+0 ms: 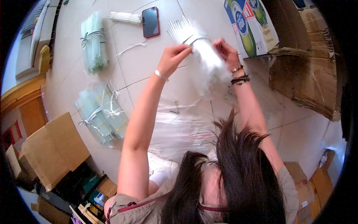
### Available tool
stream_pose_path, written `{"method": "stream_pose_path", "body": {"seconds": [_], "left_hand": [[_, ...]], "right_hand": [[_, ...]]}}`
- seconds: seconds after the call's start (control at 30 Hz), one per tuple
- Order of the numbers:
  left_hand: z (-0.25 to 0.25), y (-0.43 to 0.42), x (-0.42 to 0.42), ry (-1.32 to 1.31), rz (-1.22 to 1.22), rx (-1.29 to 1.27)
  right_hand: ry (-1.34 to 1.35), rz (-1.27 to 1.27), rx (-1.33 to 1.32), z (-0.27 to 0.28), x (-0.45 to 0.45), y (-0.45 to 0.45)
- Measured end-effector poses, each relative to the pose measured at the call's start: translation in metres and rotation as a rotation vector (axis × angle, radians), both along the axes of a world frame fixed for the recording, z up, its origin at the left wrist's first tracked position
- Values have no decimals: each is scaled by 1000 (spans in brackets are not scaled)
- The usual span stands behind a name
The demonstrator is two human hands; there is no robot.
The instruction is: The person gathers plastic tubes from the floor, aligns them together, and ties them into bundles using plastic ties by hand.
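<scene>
A bundle of thin, clear plastic tubes [209, 61] is in front of me, its lower part blurred by motion. A dark tie [195, 39] goes around its upper part. My left hand [174, 56] is closed at the bundle's left side, with thumb and forefinger pinched on the tie. On the right side, my right hand [226, 52] has its fingers curled in close to the tubes. What those fingers hold is too small and blurred to make out. Below the bundle, loose clear tubes [179, 130] lie near my lap.
To the left lie a tied tube bundle [94, 46] and flat translucent strips [100, 114] with white ties. A phone [150, 22] rests beside a small white bundle [125, 17]. A printed carton [251, 28] and brown cardboard [305, 74] stand right; a cardboard box [56, 149] is at lower left.
</scene>
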State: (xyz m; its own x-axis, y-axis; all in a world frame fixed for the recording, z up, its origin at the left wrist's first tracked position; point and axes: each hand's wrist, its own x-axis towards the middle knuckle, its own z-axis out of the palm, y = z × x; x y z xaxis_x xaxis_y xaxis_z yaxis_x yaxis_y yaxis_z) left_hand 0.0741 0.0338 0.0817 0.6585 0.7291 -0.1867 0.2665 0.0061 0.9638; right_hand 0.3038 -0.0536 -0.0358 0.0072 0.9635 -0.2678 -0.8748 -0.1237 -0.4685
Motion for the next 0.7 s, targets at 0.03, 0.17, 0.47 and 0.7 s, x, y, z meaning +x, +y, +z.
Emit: {"method": "stream_pose_path", "body": {"seconds": [0.03, 0.17, 0.47, 0.7], "left_hand": [[-22, -7, -10, -6, 65, -92], [-69, -29, -36, -261, 316, -439], [-2, -32, -65, -348, 449, -237], [50, -3, 0, -120, -365, -252]], "right_hand": [[-15, 106, 64, 6, -2, -4], [-309, 415, 52, 13, -3, -10], [-1896, 255, 284, 142, 14, -24], [-1736, 381, 417, 214, -32, 31]]}}
